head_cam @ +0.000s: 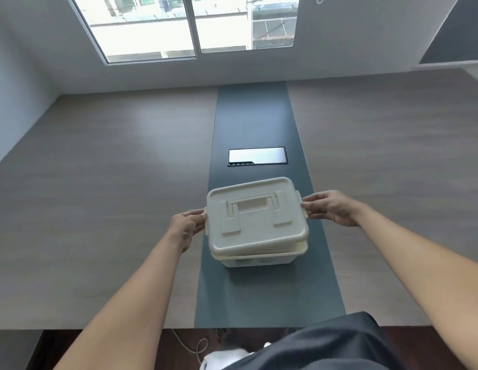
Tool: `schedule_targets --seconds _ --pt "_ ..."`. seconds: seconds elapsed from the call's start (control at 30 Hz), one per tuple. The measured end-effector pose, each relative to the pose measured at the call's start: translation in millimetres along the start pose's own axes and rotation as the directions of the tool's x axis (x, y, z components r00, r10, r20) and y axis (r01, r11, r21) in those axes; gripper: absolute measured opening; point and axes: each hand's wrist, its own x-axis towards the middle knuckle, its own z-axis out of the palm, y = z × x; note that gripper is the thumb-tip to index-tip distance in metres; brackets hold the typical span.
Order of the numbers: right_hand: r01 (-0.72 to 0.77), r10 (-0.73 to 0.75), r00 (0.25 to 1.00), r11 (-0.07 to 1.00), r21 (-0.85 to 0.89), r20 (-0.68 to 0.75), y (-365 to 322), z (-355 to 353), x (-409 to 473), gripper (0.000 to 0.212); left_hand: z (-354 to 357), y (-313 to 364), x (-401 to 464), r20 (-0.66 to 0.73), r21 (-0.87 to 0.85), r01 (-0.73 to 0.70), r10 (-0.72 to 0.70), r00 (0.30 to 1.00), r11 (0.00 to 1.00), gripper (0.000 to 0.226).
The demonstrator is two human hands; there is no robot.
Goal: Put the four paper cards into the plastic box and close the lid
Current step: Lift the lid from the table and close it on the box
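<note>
A cream plastic box [259, 259] stands on the dark strip in the middle of the table. Its lid [255, 217], with a flat folded handle on top, lies over the box. My left hand [186, 227] touches the latch on the lid's left side with its fingertips. My right hand [331, 208] pinches the latch on the right side. No paper cards are visible; the inside of the box is hidden by the lid.
The wood-look table [99, 209] has a dark green-grey centre strip [259, 295] with a glossy black cable hatch [257, 156] behind the box. The table's front edge is close to my body. A window lies beyond the far edge.
</note>
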Motion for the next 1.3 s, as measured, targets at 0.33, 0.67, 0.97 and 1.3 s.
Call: schedule_targets --seconds 0.33,0.67,0.97,1.3 --pt "-0.040 0.038 0.999 0.997 -0.063 -0.034 27.4 4.0 -1.4 0.024 -2.1 -21.7 5.9 0.000 0.071 -0.009 0.009 1.000 0.997 0.027" --pt "-0.077 0.076 0.996 0.997 -0.023 -0.050 41.0 7.1 4.1 0.041 2.4 -31.3 3.9 0.054 0.045 -0.022 0.020 0.998 0.999 0.033" --pt "-0.239 0.238 0.971 0.967 0.085 0.021 45.1 25.8 -0.9 0.050 23.5 -36.9 3.4 0.052 -0.003 0.213 -0.213 0.976 0.977 0.044" --pt "-0.254 0.271 0.962 0.897 0.363 0.004 47.7 36.5 3.4 0.038 28.8 -30.1 10.5 0.044 -0.199 0.247 -0.244 0.969 0.948 0.031"
